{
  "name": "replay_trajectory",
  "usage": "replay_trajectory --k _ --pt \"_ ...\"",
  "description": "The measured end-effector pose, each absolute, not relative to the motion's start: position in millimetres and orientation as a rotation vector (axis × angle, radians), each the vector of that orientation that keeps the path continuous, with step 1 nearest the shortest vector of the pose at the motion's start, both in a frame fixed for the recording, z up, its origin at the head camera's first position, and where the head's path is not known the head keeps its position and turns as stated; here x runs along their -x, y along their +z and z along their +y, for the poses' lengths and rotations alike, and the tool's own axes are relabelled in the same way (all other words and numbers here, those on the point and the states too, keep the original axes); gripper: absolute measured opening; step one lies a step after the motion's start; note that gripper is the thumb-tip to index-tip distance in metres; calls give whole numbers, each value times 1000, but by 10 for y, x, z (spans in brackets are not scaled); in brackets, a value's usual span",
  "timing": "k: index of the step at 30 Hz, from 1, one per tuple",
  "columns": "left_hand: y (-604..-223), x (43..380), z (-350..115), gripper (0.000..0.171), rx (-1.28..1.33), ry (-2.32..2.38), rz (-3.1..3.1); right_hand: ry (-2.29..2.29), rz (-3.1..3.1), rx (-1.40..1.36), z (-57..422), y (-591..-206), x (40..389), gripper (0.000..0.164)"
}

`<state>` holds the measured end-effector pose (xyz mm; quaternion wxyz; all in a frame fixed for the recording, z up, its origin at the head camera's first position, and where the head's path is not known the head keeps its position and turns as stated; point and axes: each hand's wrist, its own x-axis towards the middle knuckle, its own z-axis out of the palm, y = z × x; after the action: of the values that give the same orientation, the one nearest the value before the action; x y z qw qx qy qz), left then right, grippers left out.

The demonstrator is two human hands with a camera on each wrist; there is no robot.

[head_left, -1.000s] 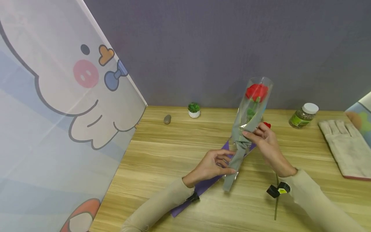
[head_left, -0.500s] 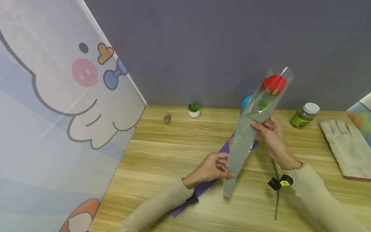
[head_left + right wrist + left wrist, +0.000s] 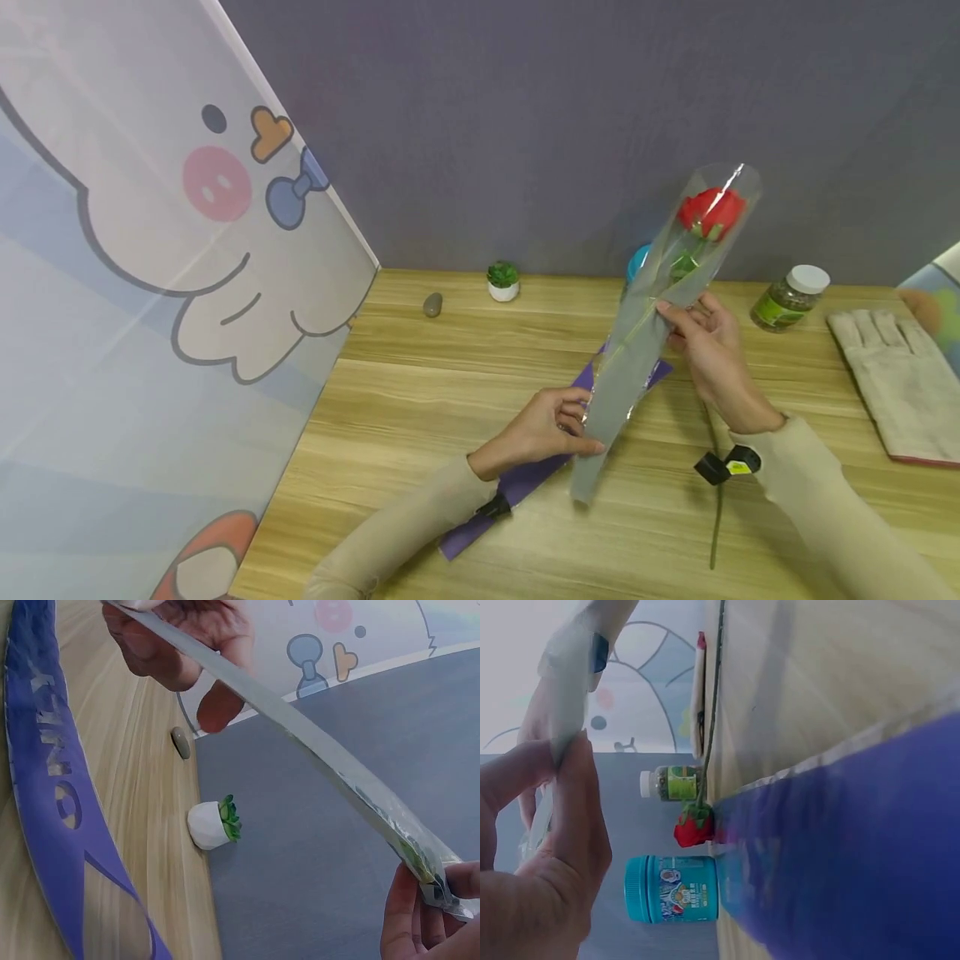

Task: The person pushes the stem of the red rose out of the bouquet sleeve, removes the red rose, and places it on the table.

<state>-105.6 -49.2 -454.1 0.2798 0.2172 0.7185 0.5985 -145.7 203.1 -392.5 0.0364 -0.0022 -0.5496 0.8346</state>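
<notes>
A grey flower sleeve point(image 3: 618, 392) with a clear upper end slants up over the table, a red rose point(image 3: 711, 212) inside its top. My left hand point(image 3: 536, 425) pinches the sleeve's left edge near the narrow bottom, thumb in front. Higher up, my right hand point(image 3: 708, 358) grips its right edge just below the clear part. Underneath, a purple sleeve point(image 3: 532, 479) lies on the table, partly covered; cut-out lettering shows on it in the right wrist view. A second red rose point(image 3: 694, 825) lies on the tabletop, its bloom hidden behind my right hand in the head view.
Along the back stand a small potted succulent point(image 3: 503, 283), a teal jar point(image 3: 676, 889) and a glass jar point(image 3: 783, 304) with a white lid. A grey stone point(image 3: 432, 305) lies back left, pale work gloves point(image 3: 903, 387) at the right. A grey wall borders the table behind.
The grey sleeve, bunched at its middle a second ago, is now smooth and straight. My right hand has moved up and right with its upper end, and the rose inside shifted likewise.
</notes>
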Motion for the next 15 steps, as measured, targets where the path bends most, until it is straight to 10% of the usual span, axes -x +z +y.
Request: replay_trajectory --k 15 --pt "-4378 1204 -421 49 -563 1674 2005 2429 -1835 -95 1966 -3906 1421 27"
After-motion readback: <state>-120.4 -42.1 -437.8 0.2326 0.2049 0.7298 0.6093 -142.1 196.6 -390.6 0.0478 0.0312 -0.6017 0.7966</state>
